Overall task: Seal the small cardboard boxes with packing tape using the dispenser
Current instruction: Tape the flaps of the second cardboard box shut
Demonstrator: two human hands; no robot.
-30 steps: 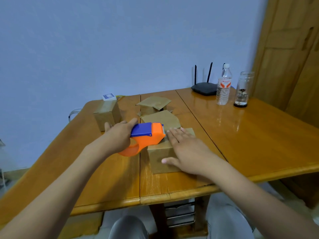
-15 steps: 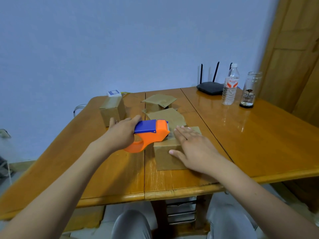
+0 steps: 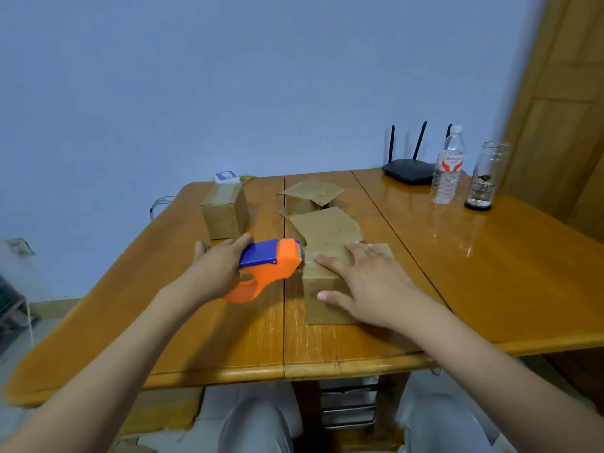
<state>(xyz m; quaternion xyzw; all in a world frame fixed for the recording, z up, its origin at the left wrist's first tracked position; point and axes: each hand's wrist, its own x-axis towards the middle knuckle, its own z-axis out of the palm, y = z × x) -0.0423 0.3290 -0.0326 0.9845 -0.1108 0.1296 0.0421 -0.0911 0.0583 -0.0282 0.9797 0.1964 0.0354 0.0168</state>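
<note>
Altogether four boxes (image 3: 322,289), one dispenser (image 3: 268,268).

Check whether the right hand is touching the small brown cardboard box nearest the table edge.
Touching. The head view shows the right hand lying flat on the small brown cardboard box, fingers across its top and thumb against its near side.

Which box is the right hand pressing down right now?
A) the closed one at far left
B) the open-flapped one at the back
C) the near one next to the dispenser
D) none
C: the right hand lies flat on the near box, while the left hand holds the tape dispenser at its left edge.
</note>
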